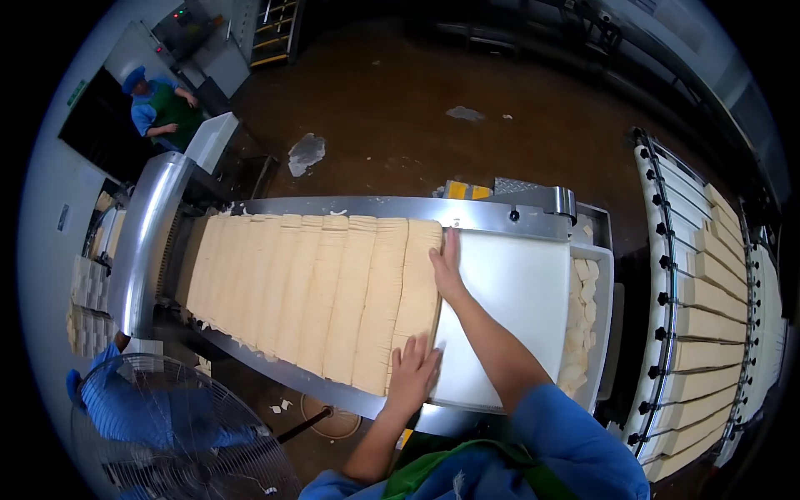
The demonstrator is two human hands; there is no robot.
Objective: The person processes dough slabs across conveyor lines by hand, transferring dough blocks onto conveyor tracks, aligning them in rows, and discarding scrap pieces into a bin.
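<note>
A row of long, pale beige slabs [325, 292] lies side by side on a metal conveyor, possibly overlapping, with ragged near ends. My left hand [412, 372] rests with spread fingers on the near end of the last slab [419, 287], at the row's right end. At that slab's far end is my right hand [447, 268], thumb on its top and fingers stretched along its right edge. Neither hand is wrapped around anything; what the fingertips do under the edge is hidden. Right of the slab lies a smooth white belt surface [508, 312].
A white bin [606, 300] with pale offcuts stands past the belt's right end. Farther right, a rack [658, 275] carries several cut blocks [708, 325]. A large fan [183, 442] stands lower left. Two co-workers in blue, one in a green apron [175, 121], are at left.
</note>
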